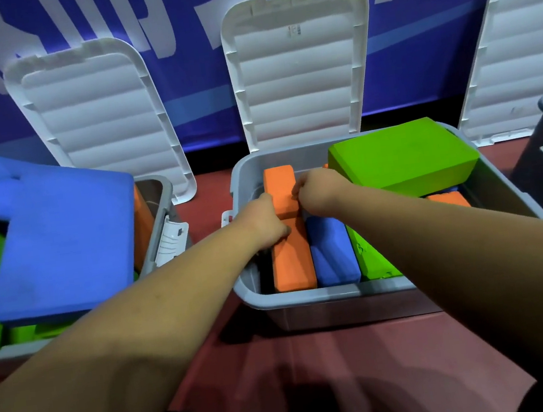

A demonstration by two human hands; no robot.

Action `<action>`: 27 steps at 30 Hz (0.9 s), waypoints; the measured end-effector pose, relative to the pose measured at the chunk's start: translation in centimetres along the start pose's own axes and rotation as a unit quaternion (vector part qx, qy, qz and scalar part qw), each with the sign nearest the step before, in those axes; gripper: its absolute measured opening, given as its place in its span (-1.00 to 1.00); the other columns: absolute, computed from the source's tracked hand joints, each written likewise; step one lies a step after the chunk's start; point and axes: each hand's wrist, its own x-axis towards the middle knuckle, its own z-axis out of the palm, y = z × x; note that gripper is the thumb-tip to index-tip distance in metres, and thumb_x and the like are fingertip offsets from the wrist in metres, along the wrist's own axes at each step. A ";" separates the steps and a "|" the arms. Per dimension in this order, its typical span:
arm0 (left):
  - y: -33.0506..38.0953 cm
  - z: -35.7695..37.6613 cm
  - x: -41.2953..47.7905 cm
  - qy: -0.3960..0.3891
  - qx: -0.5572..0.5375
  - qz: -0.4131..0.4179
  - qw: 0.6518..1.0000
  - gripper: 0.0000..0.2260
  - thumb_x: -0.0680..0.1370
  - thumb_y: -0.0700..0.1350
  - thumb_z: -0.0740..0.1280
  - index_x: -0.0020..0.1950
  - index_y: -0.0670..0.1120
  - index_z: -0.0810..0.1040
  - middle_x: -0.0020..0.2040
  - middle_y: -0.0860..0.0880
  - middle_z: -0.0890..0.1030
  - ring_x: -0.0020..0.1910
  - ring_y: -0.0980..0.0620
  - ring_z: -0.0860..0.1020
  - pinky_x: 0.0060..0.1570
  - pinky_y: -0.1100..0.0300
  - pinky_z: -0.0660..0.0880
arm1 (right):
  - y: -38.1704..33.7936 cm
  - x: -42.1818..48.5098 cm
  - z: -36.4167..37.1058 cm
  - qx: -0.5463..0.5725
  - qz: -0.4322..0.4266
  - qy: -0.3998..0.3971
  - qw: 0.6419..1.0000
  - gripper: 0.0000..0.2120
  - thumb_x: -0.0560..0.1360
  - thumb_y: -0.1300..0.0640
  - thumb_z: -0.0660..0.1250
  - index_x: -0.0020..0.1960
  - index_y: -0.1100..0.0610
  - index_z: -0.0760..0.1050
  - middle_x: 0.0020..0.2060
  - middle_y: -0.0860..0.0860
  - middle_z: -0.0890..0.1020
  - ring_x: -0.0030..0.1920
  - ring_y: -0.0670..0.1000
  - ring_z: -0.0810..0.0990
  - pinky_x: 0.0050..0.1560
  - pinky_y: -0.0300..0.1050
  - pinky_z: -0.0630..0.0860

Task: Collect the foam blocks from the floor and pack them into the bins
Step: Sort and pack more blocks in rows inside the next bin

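Middle bin [327, 297]: gray, open, in the middle of the view.
Big blue block [60, 240]: on top of the left bin [16, 350], at 9 o'clock.
Green block [402, 157]: lies on top of other blocks, at 2 o'clock in the middle bin.
Orange block [279, 184]: in the middle bin, at 10 o'clock.
Left hand [263, 219]: fingers curled on the orange block's left side.
Right hand [317, 187]: fingers pinch its right side.

The plastic bin [310, 299] in the middle is grey. Inside are orange foam blocks [282, 187], a blue foam block [333, 253] and a big bright green foam block [401, 154]. The ribbed plastic lid [297, 74] behind it is white. The big flat foam slab [67, 239] on the left is blue. The wall [186, 16] is blue with white shapes, the floor [319, 372] dark red
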 end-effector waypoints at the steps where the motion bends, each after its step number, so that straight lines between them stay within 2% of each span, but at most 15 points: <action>1: -0.1 0.0 0.0 0.001 0.004 -0.004 1.000 -0.39 0.46 0.04 0.53 0.43 -0.09 0.38 0.20 -0.13 0.61 0.08 -0.15 0.62 0.04 -0.03 0.58 | 0.1 0.4 -0.2 0.010 0.000 -0.007 1.000 -0.68 0.57 0.15 0.34 0.30 0.17 0.60 0.22 0.15 0.64 0.28 0.19 0.58 0.32 0.05 0.52; 2: -0.3 0.1 0.2 0.003 0.007 -0.002 1.000 -0.37 0.46 0.06 0.54 0.43 -0.09 0.38 0.23 -0.13 0.60 0.11 -0.16 0.62 0.07 -0.03 0.58 | 0.2 0.6 -0.2 0.009 0.000 -0.015 1.000 -0.67 0.56 0.15 0.35 0.30 0.14 0.61 0.22 0.13 0.65 0.28 0.17 0.59 0.31 0.03 0.53; 5: -0.3 0.1 0.5 -0.008 0.045 0.005 0.999 -0.48 0.51 0.10 0.50 0.31 -0.14 0.44 0.22 -0.17 0.60 0.13 -0.18 0.60 -0.03 0.03 0.49 | 0.9 1.2 0.7 -0.057 -0.028 -0.037 0.997 -0.66 0.58 0.21 0.28 0.32 0.13 0.61 0.26 0.11 0.65 0.28 0.15 0.59 0.31 0.01 0.52; 8: 0.1 0.1 0.7 -0.030 0.111 -0.011 0.993 -0.40 0.59 0.17 0.41 0.46 -0.20 0.38 0.32 -0.19 0.55 0.28 -0.21 0.54 -0.02 0.06 0.38 | 0.4 1.3 1.9 -0.198 -0.070 -0.057 0.976 -0.64 0.62 0.23 0.19 0.36 0.15 0.58 0.29 0.10 0.62 0.29 0.15 0.56 0.31 -0.08 0.46; 11: 0.5 0.0 0.9 -0.034 0.149 -0.022 0.988 -0.31 0.62 0.21 0.35 0.58 -0.18 0.26 0.40 -0.16 0.53 0.35 -0.19 0.52 0.01 0.05 0.35 | -0.1 1.5 2.6 -0.313 -0.094 -0.058 0.943 -0.68 0.66 0.15 0.20 0.37 0.12 0.55 0.24 0.12 0.63 0.21 0.16 0.59 0.08 -0.12 0.44; 13: 0.7 -0.1 1.1 -0.049 0.168 -0.022 0.984 -0.24 0.64 0.23 0.30 0.67 -0.15 0.10 0.49 -0.17 0.46 0.43 -0.19 0.46 0.11 0.03 0.40 | 0.0 1.6 2.7 -0.353 -0.086 -0.066 0.930 -0.68 0.66 0.14 0.20 0.37 0.13 0.55 0.20 0.14 0.63 0.18 0.16 0.60 -0.01 -0.13 0.38; 16: 1.1 0.3 1.3 -0.074 0.165 -0.024 0.983 -0.19 0.67 0.20 0.27 0.70 -0.12 -0.10 0.59 -0.26 0.29 0.49 -0.26 0.39 0.35 -0.04 0.41 | 0.6 1.4 2.8 -0.370 -0.074 -0.080 0.923 -0.66 0.65 0.14 0.23 0.39 0.13 0.53 0.20 0.13 0.64 0.18 0.16 0.61 0.02 -0.11 0.42; 18: 1.2 1.2 1.4 -0.073 0.153 -0.034 0.985 -0.21 0.67 0.14 0.28 0.70 -0.12 -0.10 0.62 -0.34 0.15 0.52 -0.31 0.33 0.41 -0.09 0.40 | 1.0 1.1 2.6 -0.361 -0.084 -0.077 0.925 -0.66 0.63 0.15 0.23 0.37 0.14 0.52 0.21 0.13 0.64 0.19 0.16 0.61 0.14 -0.09 0.50; 20: 1.2 1.5 1.3 -0.051 0.167 -0.014 0.985 -0.28 0.66 0.04 0.32 0.70 -0.09 0.01 0.62 -0.30 0.07 0.52 -0.33 0.30 0.44 -0.12 0.38 | 1.1 0.5 1.8 -0.322 -0.103 -0.039 0.940 -0.72 0.60 0.15 0.23 0.25 0.14 0.59 0.17 0.13 0.67 0.17 0.18 0.62 0.17 -0.05 0.54; 23: 1.8 0.7 1.4 -0.029 0.210 0.064 0.975 -0.51 0.64 -0.08 0.32 0.57 -0.08 0.36 0.59 -0.17 0.22 0.49 -0.27 0.36 0.46 -0.07 0.37 | 1.4 -0.2 -1.2 -0.211 -0.121 0.047 0.969 -0.67 0.54 0.20 0.26 0.24 0.12 0.65 0.20 0.12 0.68 0.23 0.16 0.61 0.19 -0.09 0.51; 25: 2.6 -0.1 1.5 -0.064 0.231 0.056 0.969 -0.57 0.69 -0.10 0.24 0.57 -0.08 0.39 0.57 -0.15 0.26 0.50 -0.23 0.36 0.51 0.03 0.30 | 2.1 -0.8 -3.6 -0.144 -0.107 0.104 0.978 -0.66 0.51 0.22 0.27 0.21 0.09 0.69 0.16 0.11 0.70 0.21 0.14 0.63 0.18 -0.10 0.53; 27: 3.4 -0.1 1.4 -0.066 0.248 0.035 0.966 -0.58 0.66 -0.13 0.20 0.53 -0.10 0.44 0.51 -0.18 0.32 0.43 -0.25 0.43 0.45 -0.03 0.38 | 4.2 -1.0 -5.7 -0.104 -0.083 0.171 0.976 -0.69 0.52 0.19 0.23 0.12 0.06 0.71 0.11 0.10 0.72 0.17 0.15 0.63 0.15 -0.09 0.54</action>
